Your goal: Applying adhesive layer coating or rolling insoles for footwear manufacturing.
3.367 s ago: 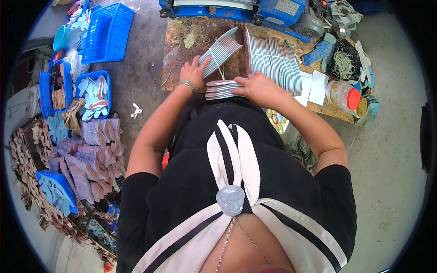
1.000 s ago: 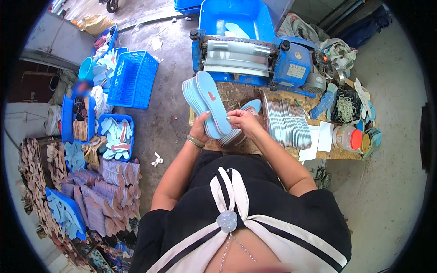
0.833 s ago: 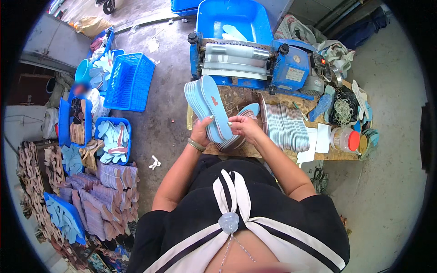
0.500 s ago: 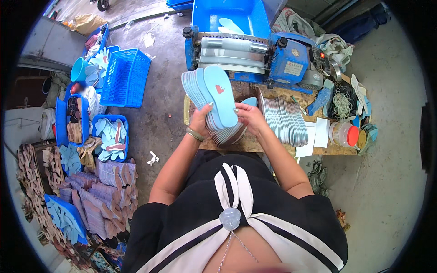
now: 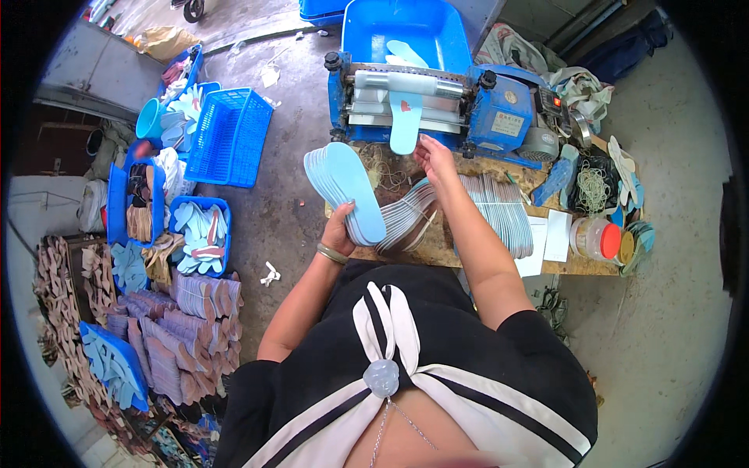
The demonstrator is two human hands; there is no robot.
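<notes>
My left hand [image 5: 340, 229] grips a fanned stack of light blue insoles [image 5: 353, 187], held up over the front left of the workbench. One light blue insole [image 5: 405, 129] with a small red mark sits with its far end at the rollers [image 5: 406, 95] of a blue roller machine [image 5: 503, 109]. My right hand [image 5: 435, 160] is just right of that insole's near end, its fingers loosely apart; whether a fingertip touches the edge is hard to see. Between my hands a curved row of insoles [image 5: 406, 222] lies on the wooden bench [image 5: 437, 248].
Another row of insoles [image 5: 495, 214] stands right of my right forearm, beside white paper [image 5: 556, 235] and a red-lidded jar [image 5: 597, 238]. Behind the rollers a blue bin [image 5: 460, 31] holds loose insoles. Blue baskets [image 5: 230, 136] and stacked insoles [image 5: 183, 327] fill the left side.
My right hand has moved forward from the stack to the machine, and the red-marked insole now lies at the rollers. The left hand's stack has shifted slightly left and lower.
</notes>
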